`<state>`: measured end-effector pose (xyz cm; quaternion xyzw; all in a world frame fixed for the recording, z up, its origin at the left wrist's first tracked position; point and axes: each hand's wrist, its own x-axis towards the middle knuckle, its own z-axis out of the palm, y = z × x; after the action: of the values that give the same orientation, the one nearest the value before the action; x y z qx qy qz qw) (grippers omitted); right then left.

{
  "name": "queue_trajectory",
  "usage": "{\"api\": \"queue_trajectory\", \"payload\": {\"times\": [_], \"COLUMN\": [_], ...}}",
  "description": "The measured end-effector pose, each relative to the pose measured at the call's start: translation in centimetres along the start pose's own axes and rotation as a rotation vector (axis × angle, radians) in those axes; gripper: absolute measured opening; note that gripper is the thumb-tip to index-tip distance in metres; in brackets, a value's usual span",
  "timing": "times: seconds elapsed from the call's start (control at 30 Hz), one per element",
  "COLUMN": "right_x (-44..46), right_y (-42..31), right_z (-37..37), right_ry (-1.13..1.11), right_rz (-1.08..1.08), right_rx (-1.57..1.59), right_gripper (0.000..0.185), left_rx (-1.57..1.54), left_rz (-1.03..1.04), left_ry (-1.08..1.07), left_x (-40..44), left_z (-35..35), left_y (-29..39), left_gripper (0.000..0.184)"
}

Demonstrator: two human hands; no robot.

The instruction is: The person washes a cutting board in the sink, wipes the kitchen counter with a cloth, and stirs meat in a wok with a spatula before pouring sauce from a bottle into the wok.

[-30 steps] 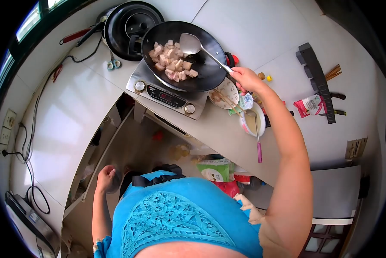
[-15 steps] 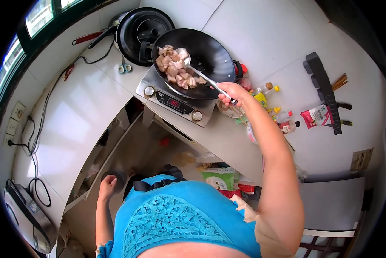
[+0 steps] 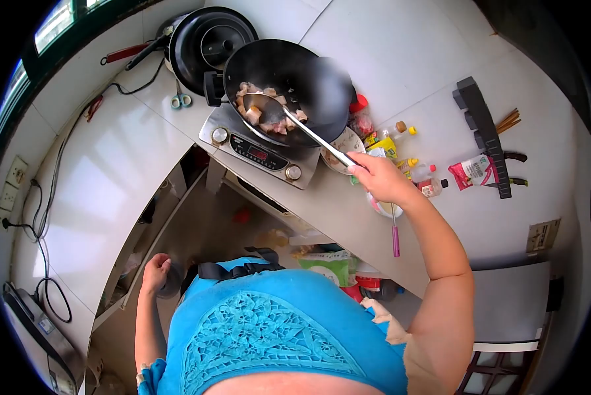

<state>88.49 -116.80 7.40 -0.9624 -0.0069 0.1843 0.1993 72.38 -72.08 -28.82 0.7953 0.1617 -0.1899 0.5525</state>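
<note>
My right hand (image 3: pixel 384 178) grips the handle end of a metal ladle (image 3: pixel 316 138). The ladle's head is down in a black wok (image 3: pixel 259 62), among chunks of pale, partly browned meat (image 3: pixel 253 116) on the wok's left side. Steam blurs the wok's right part. Under the wok is a silver induction cooker (image 3: pixel 259 156) with a lit red display. My left hand (image 3: pixel 156 271) hangs low beside the counter's edge, fingers loosely curled, with nothing visible in them.
A black lid (image 3: pixel 183 49) lies behind the wok, with scissors (image 3: pixel 181 100) near it. Right of the cooker stand a plate (image 3: pixel 343 148), several bottles (image 3: pixel 432 187) and a red-and-white packet (image 3: pixel 472 171). A knife rack (image 3: pixel 481 125) is farther right; a power cord (image 3: pixel 53 191) runs along the left.
My right hand has moved down and right, turning the ladle among the meat. Steam now rises over the wok. The view has shifted slightly; my left hand stays low.
</note>
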Motion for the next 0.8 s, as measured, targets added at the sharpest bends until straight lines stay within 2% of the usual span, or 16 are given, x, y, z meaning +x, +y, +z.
{"api": "queue_trajectory", "payload": {"times": [0.1, 0.23, 0.3, 0.33, 0.43, 0.53, 0.63, 0.67, 0.77, 0.8], "right_x": [2.7, 7.7, 10.3, 10.7, 10.7, 12.2, 13.6, 14.2, 16.5, 16.3], "right_y": [3.4, 5.3, 7.4, 8.1, 8.1, 11.0, 10.4, 9.7, 8.4, 7.6], "right_z": [3.0, 4.0, 3.7, 3.2, -0.5, -1.8, -1.5, -1.1, 1.2, 1.3], "right_ry": [0.204, 0.311, 0.357, 0.472, 0.240, 0.211, 0.050, -0.114, -0.389, -0.369], "right_rz": [-0.174, -0.018, 0.003, -0.110, 0.198, 0.304, 0.530, 0.570, 0.463, 0.437], "right_rx": [-0.325, -0.495, -0.458, -0.364, 0.189, 0.345, 0.692, 0.853, 1.135, 1.082], "right_gripper": [0.035, 0.037, 0.029, 0.028, 0.025, 0.023, 0.026, 0.027, 0.028, 0.028], "left_rx": [0.023, 0.047, 0.044, 0.035, 0.006, 0.043, -0.003, -0.007, -0.022, -0.027], "left_rz": [-0.021, -0.033, -0.005, 0.012, 0.001, -0.043, -0.057, -0.082, -0.124, -0.122], "left_ry": [-0.024, -0.051, -0.047, -0.041, 0.014, 0.002, 0.048, 0.037, 0.020, 0.022], "left_x": [-0.2, -0.3, -0.3, -0.2, -1.2, -1.6, -2.6, -2.9, -3.6, -3.9], "left_z": [0.1, 0.0, 0.0, 0.0, 0.1, 0.3, 1.1, 1.2, 1.3, 1.2], "left_y": [0.4, 0.9, 0.5, 0.7, 1.2, -0.6, -1.9, -2.2, -1.9, -1.4], "left_gripper": [0.021, 0.022, 0.022, 0.022, 0.022, 0.022, 0.021, 0.021, 0.021, 0.021]}}
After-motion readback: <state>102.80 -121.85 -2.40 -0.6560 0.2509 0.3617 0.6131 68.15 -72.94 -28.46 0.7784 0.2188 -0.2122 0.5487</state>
